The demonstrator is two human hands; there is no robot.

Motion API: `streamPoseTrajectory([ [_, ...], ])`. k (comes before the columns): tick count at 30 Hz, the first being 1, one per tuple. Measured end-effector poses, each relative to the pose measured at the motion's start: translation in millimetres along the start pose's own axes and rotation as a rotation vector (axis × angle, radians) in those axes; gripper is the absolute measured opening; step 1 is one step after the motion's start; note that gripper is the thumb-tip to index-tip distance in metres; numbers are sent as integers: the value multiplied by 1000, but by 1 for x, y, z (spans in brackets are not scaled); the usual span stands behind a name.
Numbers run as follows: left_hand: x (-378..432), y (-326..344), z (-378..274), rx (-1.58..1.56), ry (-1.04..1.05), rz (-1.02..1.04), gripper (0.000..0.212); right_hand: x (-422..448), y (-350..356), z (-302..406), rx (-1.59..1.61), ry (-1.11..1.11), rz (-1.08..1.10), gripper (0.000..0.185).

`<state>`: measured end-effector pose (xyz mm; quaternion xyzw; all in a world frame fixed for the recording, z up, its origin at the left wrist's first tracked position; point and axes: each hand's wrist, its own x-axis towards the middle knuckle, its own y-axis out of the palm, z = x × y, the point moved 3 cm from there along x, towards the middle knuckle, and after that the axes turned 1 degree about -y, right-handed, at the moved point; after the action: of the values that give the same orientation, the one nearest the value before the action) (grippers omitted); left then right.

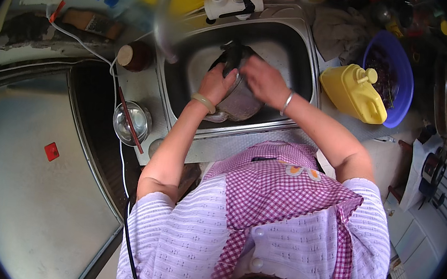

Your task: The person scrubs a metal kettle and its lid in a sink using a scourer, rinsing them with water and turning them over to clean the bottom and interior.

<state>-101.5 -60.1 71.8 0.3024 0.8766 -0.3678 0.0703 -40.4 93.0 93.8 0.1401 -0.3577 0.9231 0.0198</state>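
Observation:
A dark, glossy item (233,57) is in the stainless-steel sink (294,45); what it is I cannot make out. My left hand (216,83) grips its near left side, the thumb lying on top. Against its right side is my right hand (263,80), motion-blurred, its fingertips hard to see. Under and in front of both hands, a greyish-purple rounded mass (241,104) rests on the sink's near floor. Whether it belongs to the dark item is unclear. The curved faucet spout (164,23) hangs over the sink's left side, and no stream of water is plain.
To the right stand a yellow plastic jug (353,92) and a purple basin (405,85) with dark contents. A grey cloth (337,31) lies behind them. Left are a brown jar (136,56), a metal bowl (127,125) with chopsticks (130,119) across it, and a white cable (116,87).

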Motion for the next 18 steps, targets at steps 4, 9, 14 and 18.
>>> streamPoseTrajectory([
  [4,1,0,-7,56,48,26,49,14,-3,-46,-13,109,-29,19],
  [9,-7,-6,6,-81,49,11,52,-7,2,29,41,-93,155,17],
  [14,1,2,8,-35,5,-30,52,11,-1,-32,-35,115,-47,18],
  [18,0,-5,10,-105,-12,-99,52,-15,16,31,-43,-120,184,24],
])
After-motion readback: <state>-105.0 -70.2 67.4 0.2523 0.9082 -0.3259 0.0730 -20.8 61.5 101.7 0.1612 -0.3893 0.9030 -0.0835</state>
